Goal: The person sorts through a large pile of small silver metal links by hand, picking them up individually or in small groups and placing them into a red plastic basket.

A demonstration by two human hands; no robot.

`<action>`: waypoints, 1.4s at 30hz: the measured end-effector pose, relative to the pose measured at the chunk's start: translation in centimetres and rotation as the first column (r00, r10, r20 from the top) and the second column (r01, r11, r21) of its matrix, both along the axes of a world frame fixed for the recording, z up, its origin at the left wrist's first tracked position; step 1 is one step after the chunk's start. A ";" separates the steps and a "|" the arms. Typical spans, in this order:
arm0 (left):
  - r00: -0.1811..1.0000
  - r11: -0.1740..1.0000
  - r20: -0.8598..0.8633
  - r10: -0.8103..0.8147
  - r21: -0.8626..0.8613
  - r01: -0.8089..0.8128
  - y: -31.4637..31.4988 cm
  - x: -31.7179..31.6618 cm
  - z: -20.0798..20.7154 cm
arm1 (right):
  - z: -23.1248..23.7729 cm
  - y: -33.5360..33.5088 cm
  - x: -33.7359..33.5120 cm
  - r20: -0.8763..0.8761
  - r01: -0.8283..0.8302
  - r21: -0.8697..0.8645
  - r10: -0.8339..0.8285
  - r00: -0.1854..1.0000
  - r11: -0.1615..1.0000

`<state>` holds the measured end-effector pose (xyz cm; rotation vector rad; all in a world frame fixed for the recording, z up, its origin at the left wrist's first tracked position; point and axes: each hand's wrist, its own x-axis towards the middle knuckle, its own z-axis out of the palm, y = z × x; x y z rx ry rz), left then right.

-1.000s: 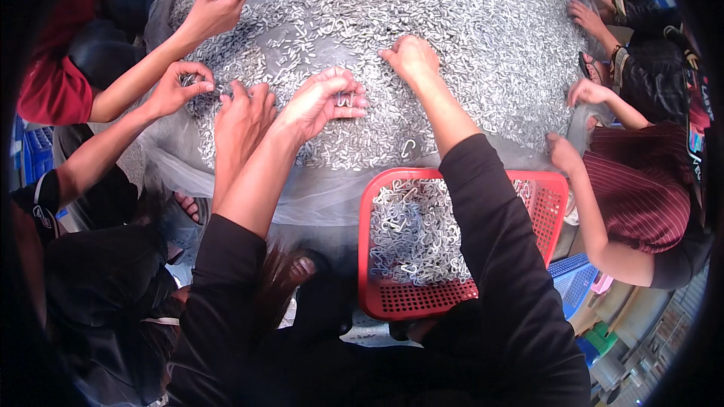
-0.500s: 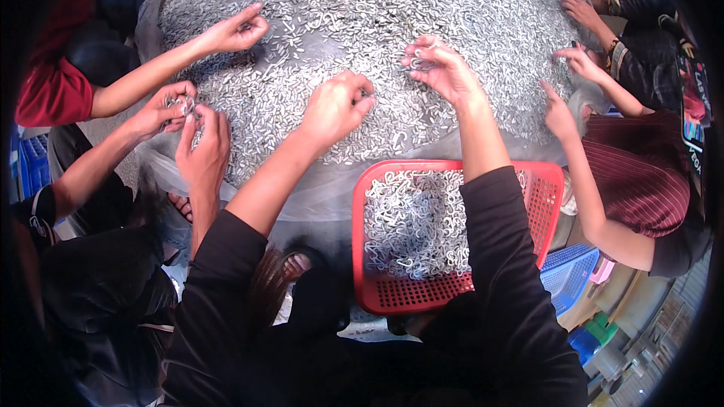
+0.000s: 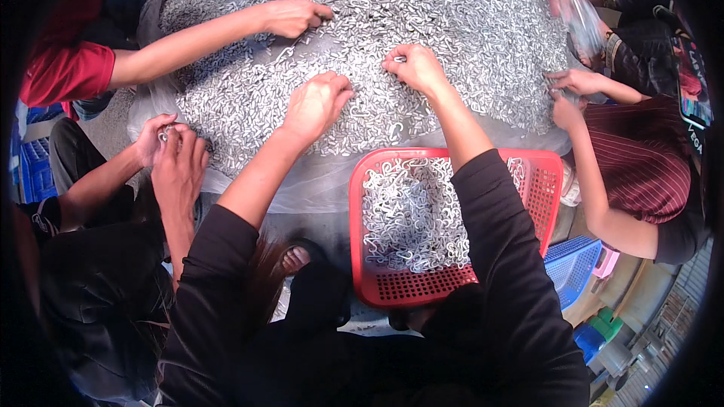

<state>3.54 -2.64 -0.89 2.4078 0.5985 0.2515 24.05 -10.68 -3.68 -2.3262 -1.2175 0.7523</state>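
Silvery small pieces (image 3: pixel 460 26) are covering the sheet (image 3: pixel 302 197) toward its near edge. The right hand (image 3: pixel 418 69), raised and spread half a second ago, is now dipping among them, so it and the left hand (image 3: pixel 317 109) are both working the heap; whether either grip is clamping a piece, I cannot tell. Outside that edge, a red basket (image 3: pixel 356 234) is holding white hooks (image 3: pixel 411 215).

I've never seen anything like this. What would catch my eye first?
Probably the wide spread of small silvery pieces across the upper middle. Next, the bright red basket below it, right of centre, holding pale curved pieces. The person's left hand and right hand are over the spread's near part, with other people's hands around it.
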 end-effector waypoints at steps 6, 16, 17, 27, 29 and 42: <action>0.971 0.518 -0.139 0.196 -0.826 -0.223 2.2 -0.6 0.7 | 1.2 1.6 -1.1 0.094 0.048 -0.107 -0.038 0.995 0.993; 0.953 0.135 -0.133 0.273 -0.975 -0.175 2.1 -0.9 2.2 | 2.0 2.7 -0.5 -0.148 0.068 -0.110 -0.084 0.985 0.992; 0.965 0.127 -0.116 0.234 -0.981 -0.149 2.0 -0.7 2.1 | 2.4 1.9 0.5 -0.373 0.125 -0.072 -0.143 0.917 0.990; 0.992 0.188 -0.116 0.050 -0.974 -0.123 0.8 -0.2 2.3 | 5.4 -5.5 -0.6 -0.699 -0.050 -0.168 -0.083 0.710 0.984; 0.990 0.205 -0.108 0.091 -0.971 -0.125 0.8 -0.1 1.5 | 3.3 -6.2 -1.3 -0.474 -0.156 -0.312 -0.011 0.880 0.937; 0.986 1.000 -0.164 0.013 0.011 -0.011 -2.7 0.1 0.4 | 5.1 -5.8 -1.4 -0.407 0.016 -0.366 -0.175 0.896 0.931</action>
